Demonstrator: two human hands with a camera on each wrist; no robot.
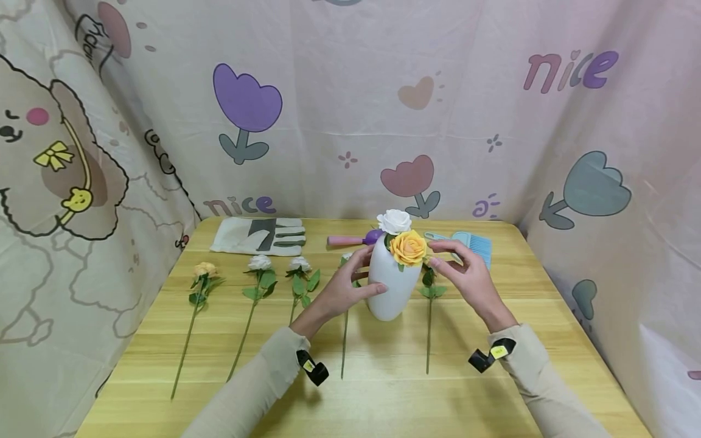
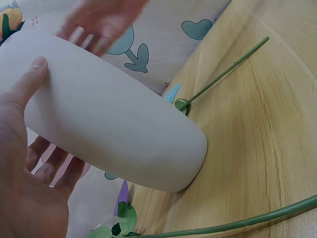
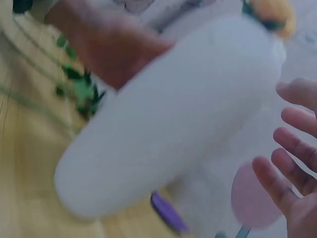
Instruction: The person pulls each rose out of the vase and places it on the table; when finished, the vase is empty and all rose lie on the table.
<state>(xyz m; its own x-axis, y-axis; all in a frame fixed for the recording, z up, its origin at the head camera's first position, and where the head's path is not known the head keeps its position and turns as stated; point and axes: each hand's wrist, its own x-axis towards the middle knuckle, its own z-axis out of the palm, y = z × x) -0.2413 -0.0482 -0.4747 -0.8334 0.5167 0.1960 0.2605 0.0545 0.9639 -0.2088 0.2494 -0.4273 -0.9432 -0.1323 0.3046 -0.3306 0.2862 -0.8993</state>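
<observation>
A smooth white vase [image 1: 391, 295] leans slightly to the right in the head view, its base at or just above the table; I cannot tell which. From its mouth show a yellow rose [image 1: 408, 248] and a white rose [image 1: 394, 222]. My left hand [image 1: 344, 288] holds the vase from the left, thumb across the front and fingers round the back. Beside the yellow rose is my right hand [image 1: 468, 275]. In the right wrist view its fingers [image 3: 294, 144] are spread and loosely bent, apart from the vase, with nothing in them.
Long-stemmed flowers lie on the wooden table [image 1: 383, 377]: a yellow rose [image 1: 205, 270], several white ones [image 1: 260, 263] and a stem [image 1: 429, 334] right of the vase. Behind are gloves [image 1: 235, 236], a pink-handled tool [image 1: 345, 241] and a blue brush [image 1: 479, 246]. Printed curtains surround the table.
</observation>
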